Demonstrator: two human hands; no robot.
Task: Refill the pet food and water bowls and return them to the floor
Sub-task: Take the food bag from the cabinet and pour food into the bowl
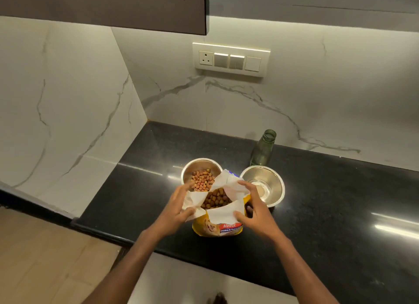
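Note:
A yellow pet food bag [217, 229] stands open on the black counter [328, 201], brown kibble showing inside. My left hand [179, 206] grips the bag's white inner flap on the left. My right hand [251, 206] holds the flaps on the right. Just behind the bag, a steel bowl [200, 167] holds a heap of kibble. To its right a second steel bowl [272, 179] has a little water at its bottom. An uncapped green glass bottle [264, 148] stands upright behind that bowl.
Marble walls meet at the corner behind the counter. A switch panel [231, 59] is on the back wall and a dark cabinet [102, 6] hangs above. The counter's front edge runs below my arms, with wood-look floor [40, 258] at lower left.

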